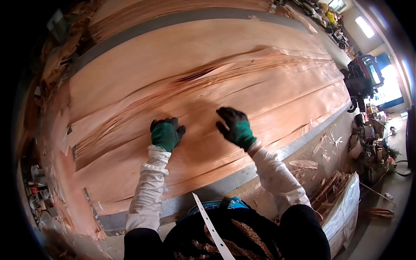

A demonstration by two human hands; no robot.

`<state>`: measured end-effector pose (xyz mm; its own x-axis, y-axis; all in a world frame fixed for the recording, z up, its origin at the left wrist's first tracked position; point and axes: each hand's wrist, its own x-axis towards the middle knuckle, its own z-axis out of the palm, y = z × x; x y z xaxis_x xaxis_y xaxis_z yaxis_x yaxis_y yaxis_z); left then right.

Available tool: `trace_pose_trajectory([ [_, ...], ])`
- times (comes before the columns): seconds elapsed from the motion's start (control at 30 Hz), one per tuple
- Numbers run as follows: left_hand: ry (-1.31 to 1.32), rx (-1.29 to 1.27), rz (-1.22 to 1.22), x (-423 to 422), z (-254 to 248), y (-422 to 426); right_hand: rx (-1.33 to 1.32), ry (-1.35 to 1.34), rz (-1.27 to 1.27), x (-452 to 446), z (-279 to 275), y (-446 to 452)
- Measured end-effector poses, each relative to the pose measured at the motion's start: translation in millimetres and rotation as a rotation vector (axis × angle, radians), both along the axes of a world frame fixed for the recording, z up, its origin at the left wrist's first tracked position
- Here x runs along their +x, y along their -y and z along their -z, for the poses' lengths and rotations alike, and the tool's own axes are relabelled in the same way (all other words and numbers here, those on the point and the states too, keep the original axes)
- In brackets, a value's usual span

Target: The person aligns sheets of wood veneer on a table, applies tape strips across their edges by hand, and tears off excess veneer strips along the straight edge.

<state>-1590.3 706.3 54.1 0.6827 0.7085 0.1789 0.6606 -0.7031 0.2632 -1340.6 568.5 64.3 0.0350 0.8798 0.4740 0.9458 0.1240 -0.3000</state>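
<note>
Thin reddish-brown wood sheets (199, 47) lie layered across a long metal-edged table (225, 184), with wrinkled, split edges running along their middle. My left hand (166, 132), in a green glove with dark fingers, rests on the sheets left of centre, its fingers curled down; whether it grips a sheet edge is hidden. To the right, my right hand (235, 128), gloved the same way, is over the sheets with thumb and fingers apart and nothing between them. A white strip with holes (212, 229) hangs in front of my body.
A white sack of wood scraps (342, 212) stands at the lower right, near splinters on the floor (304, 164). Machinery and a dark red vehicle (366, 76) are at the right. Another stack of sheets (173, 15) lies beyond the table's far edge. Torn scraps line the left side.
</note>
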Motion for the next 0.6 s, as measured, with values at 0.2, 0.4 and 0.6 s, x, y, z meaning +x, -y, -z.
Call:
trace_pose_trajectory([
  [0.2,0.174,-0.043,0.149,-12.9,-15.6,28.2,-0.134,0.137,0.126,46.5,-13.2,-48.1],
  [0.4,0.074,-0.110,0.165,-34.2,-13.8,57.8,-0.578,0.239,0.083,55.3,-5.1,-50.5],
  [0.6,0.277,-0.094,0.080,-29.0,-41.6,63.7,-0.456,0.431,-0.036,61.4,-29.0,-6.1],
])
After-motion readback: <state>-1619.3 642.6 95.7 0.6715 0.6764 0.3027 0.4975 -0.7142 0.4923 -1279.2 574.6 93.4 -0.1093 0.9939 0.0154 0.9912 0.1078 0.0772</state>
